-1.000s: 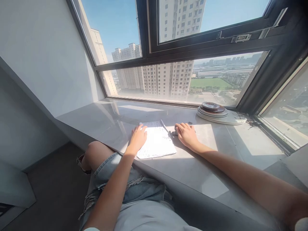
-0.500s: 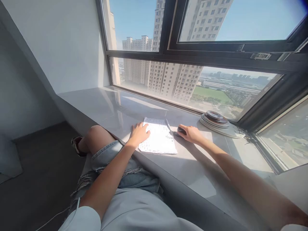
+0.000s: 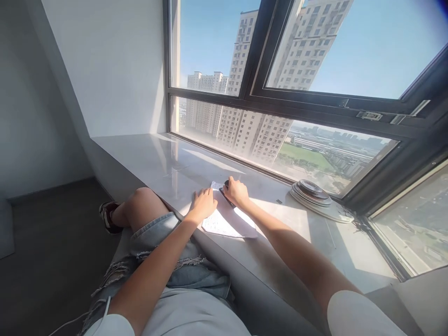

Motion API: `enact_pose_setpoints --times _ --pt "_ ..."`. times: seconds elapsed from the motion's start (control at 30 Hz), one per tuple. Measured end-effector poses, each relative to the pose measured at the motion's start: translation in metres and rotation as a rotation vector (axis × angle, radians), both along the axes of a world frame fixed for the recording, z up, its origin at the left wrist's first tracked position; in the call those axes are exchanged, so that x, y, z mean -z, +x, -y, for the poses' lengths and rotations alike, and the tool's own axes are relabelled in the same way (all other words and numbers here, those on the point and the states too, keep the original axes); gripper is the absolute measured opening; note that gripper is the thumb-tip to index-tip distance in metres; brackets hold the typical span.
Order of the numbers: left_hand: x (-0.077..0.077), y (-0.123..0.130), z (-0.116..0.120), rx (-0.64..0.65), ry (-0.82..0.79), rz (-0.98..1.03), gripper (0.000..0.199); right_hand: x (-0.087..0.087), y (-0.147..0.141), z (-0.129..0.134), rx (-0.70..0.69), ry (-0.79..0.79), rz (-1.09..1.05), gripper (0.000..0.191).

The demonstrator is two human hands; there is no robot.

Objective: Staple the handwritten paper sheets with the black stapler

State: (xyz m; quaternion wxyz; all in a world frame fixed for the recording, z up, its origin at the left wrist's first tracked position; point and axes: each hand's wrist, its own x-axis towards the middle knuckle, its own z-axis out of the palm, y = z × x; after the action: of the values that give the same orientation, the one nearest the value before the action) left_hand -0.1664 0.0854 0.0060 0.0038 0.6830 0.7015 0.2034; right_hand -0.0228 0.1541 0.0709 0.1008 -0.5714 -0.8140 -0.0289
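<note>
The left hand [image 3: 204, 204] rests on the left edge of the paper [image 3: 224, 225]; over the paper, the right hand [image 3: 237, 192] grips a dark tool [image 3: 227, 198] (partly hidden by its fingers). Right of the paper lie a small dark piece [image 3: 279, 201] and, farther off, stacked round plates [image 3: 311, 197].

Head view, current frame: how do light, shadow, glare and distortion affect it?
Head view: sunlight washes out part of the paper, leaving its writing hard to read; a shadow beside the right hand crosses it; the sill shows pale reflections; wide-angle stretching appears toward the edges.
</note>
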Motion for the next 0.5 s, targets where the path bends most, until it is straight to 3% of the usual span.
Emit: enact_pose_setpoints --times 0.1,0.2,0.5 --pt "-0.001 0.000 0.001 -0.008 0.004 -0.026 0.038 0.009 0.001 -0.004 0.001 -0.039 0.029 0.021" --pt "-0.001 0.000 0.001 -0.004 0.004 -0.026 0.037 0.016 0.027 0.003 0.027 -0.022 0.037 0.023" --pt "0.001 -0.002 -0.003 -0.007 -0.021 -0.012 0.033 0.031 0.195 0.040 0.188 0.041 -0.025 0.025"
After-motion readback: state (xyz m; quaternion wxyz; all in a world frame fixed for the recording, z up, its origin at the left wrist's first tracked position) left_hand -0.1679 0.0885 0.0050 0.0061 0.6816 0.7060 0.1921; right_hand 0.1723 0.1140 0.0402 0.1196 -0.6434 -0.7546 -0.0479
